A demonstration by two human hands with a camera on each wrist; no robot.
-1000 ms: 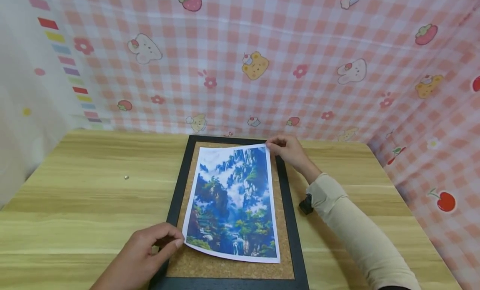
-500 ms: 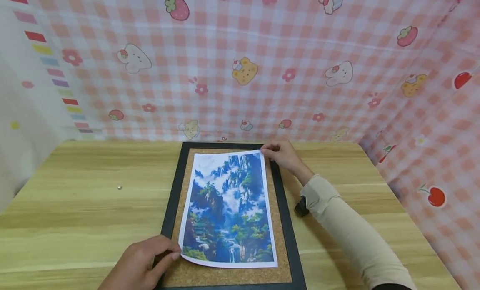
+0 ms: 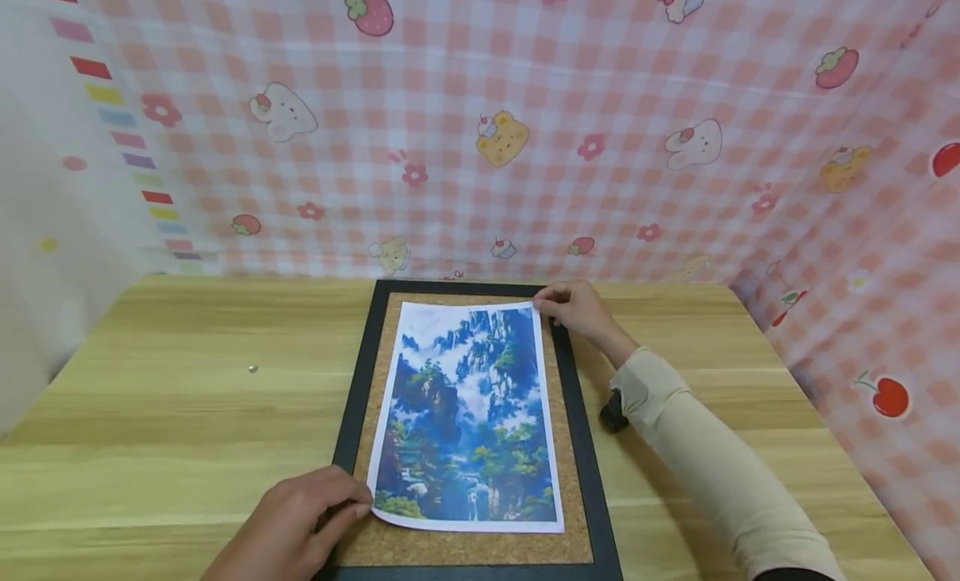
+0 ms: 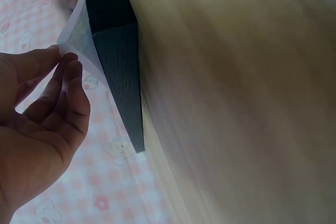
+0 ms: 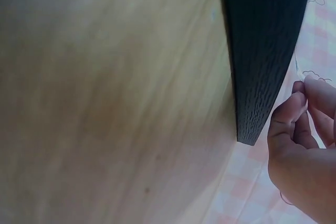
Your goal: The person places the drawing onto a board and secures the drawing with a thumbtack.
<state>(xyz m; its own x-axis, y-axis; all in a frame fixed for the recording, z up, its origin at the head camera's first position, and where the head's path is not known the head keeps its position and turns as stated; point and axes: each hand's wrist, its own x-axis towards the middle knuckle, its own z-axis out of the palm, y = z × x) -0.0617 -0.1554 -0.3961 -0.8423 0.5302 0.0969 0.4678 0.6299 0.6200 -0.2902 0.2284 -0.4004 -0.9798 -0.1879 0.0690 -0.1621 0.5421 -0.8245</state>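
A landscape picture print (image 3: 465, 414) with a white border lies over the cork board (image 3: 465, 549), inside its black frame (image 3: 363, 381). My left hand (image 3: 300, 514) pinches the print's near left corner between thumb and fingers, and that corner curls up a little. At the far right corner, my right hand (image 3: 577, 310) pinches the paper's edge. In the left wrist view, the left hand (image 4: 47, 98) holds the pale paper (image 4: 79, 40) beside the thick frame side (image 4: 123, 72). In the right wrist view, the right hand's fingers (image 5: 289, 111) close on the paper's edge beside the frame.
A small shiny round piece (image 3: 252, 368) lies on the wooden table (image 3: 187, 448) left of the board. Behind the table hangs a pink checked cloth (image 3: 450, 147), which also covers the right side. A black device (image 3: 613, 412) sits at the right wrist.
The print's near edge has settled slightly lower and flatter against the cork. Both hands keep hold of the same corners, while the head view shifts a little.
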